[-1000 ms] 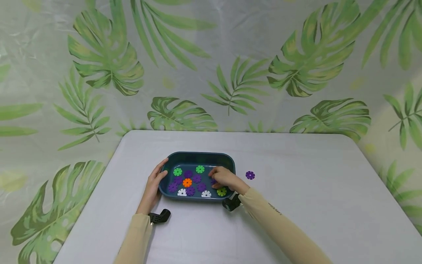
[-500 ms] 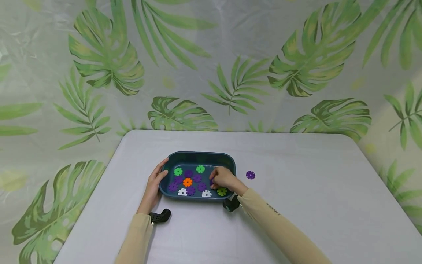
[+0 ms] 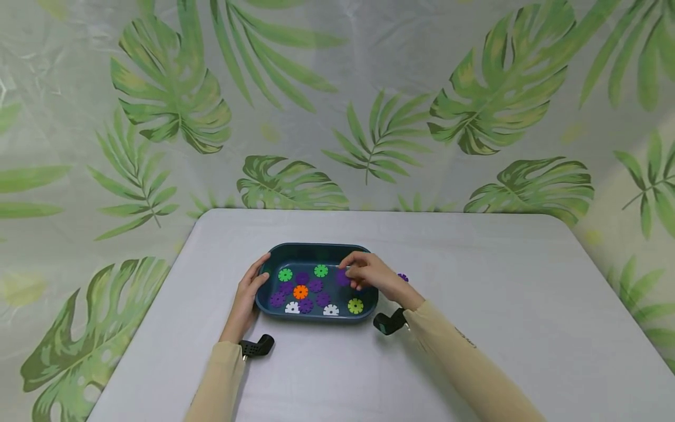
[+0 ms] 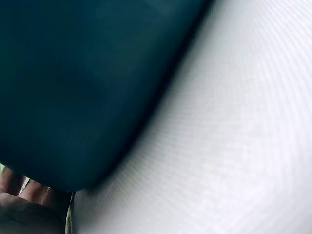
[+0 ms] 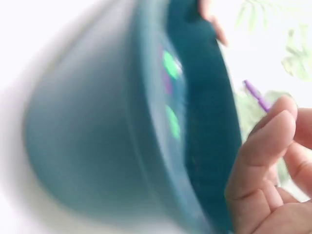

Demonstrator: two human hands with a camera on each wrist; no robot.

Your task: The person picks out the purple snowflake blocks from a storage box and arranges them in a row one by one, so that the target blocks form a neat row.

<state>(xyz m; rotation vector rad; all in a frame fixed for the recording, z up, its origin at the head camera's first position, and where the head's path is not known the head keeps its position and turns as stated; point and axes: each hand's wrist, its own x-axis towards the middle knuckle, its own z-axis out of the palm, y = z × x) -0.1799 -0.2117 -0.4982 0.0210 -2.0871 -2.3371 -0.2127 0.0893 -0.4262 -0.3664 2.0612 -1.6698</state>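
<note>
Purple disc (image 3: 343,277), thin and notched, sits above the right side of the tray (image 3: 316,318), pinched between thumb and finger of the right hand (image 3: 377,274). Tan sleeves (image 3: 459,351) lie nearest; the left hand (image 3: 246,296), thumb over the rim, grips the tray's smooth, rounded left end. Farthest, leaf-printed sheeting (image 3: 406,70) rises beyond the white table (image 3: 501,281).

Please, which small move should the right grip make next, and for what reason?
Probably carry the purple disc rightward out of the tray and lay it on the table. The right grip pinches it over the tray's right side, a second purple disc lies on the table to the right, and the left grip holds the tray's left end.
</note>
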